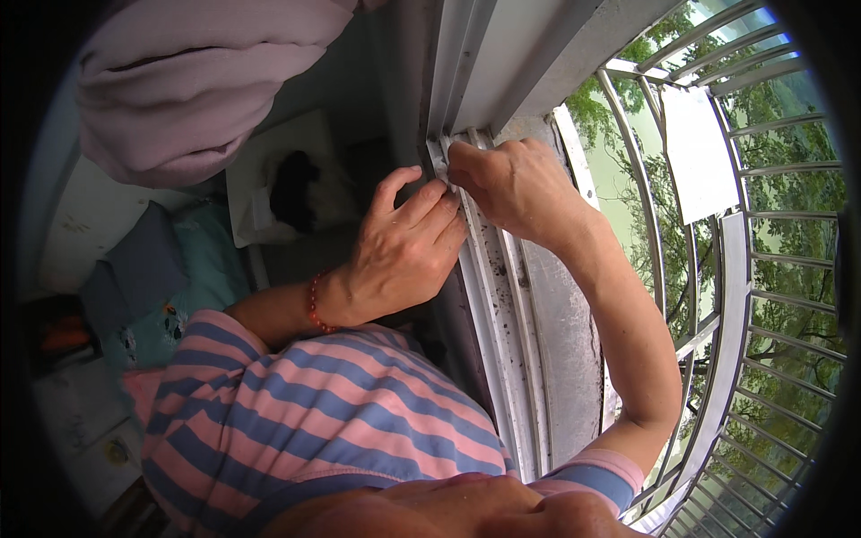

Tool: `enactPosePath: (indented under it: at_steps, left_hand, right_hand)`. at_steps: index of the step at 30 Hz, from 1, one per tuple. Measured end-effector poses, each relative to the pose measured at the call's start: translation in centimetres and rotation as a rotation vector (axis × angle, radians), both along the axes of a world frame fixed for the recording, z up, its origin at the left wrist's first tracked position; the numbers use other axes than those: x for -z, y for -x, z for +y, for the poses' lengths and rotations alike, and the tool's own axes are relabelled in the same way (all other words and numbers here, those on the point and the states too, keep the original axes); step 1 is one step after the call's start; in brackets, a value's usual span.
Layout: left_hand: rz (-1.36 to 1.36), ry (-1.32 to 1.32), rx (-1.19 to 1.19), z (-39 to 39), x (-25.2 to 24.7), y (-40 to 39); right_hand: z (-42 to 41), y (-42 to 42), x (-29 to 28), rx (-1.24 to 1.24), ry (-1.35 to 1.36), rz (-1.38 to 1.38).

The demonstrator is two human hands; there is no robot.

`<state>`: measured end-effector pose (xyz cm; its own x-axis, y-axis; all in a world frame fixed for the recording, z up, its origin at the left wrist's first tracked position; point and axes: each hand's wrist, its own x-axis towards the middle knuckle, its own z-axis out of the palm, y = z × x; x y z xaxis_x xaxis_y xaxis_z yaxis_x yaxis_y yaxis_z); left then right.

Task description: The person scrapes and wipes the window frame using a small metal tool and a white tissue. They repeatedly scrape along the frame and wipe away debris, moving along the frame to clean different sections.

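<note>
My right hand (525, 188) is bent over the upper end of an aluminium window track (501, 296). Its thumb and fingers are pinched on a small whitish scrap (440, 167), perhaps tissue or cloth. My left hand (407, 252), with a red bead bracelet (313, 302) at the wrist, lies beside it on the room side. The left index finger is raised and apart, while its other fingertips reach the track's edge just below the scrap; whether they grip anything is hidden. Dark specks of dirt lie along the grooves.
Beyond the concrete sill (565, 316) stands a metal window grille (733, 289) with a white panel (699, 151). A window frame (464, 67) rises above the track. Pinkish fabric (202, 87) hangs at upper left. Behind are a bed with a green cover (208, 249) and dark pillows (144, 262).
</note>
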<state>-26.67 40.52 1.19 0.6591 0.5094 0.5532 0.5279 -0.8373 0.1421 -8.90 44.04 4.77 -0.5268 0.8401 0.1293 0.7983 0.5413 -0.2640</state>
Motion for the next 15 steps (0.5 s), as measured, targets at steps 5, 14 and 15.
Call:
enactPosePath:
  at_steps: [5, 14, 15]
  left_hand:
    - [0.02, 0.009, -0.002, 0.0, -0.2, 0.1]
    - [-0.01, -0.052, 0.005, 0.1, 0.4, 0.0]
    - [-0.015, -0.052, 0.009, 0.1, 0.4, 0.0]
  right_hand:
    - [-1.8, 0.7, 1.6, 0.15, -0.131, 0.147]
    - [-0.3, 2.5, 2.8, 0.281, -0.213, 0.223]
    - [-0.3, 2.7, 2.8, 0.306, -0.191, 0.221]
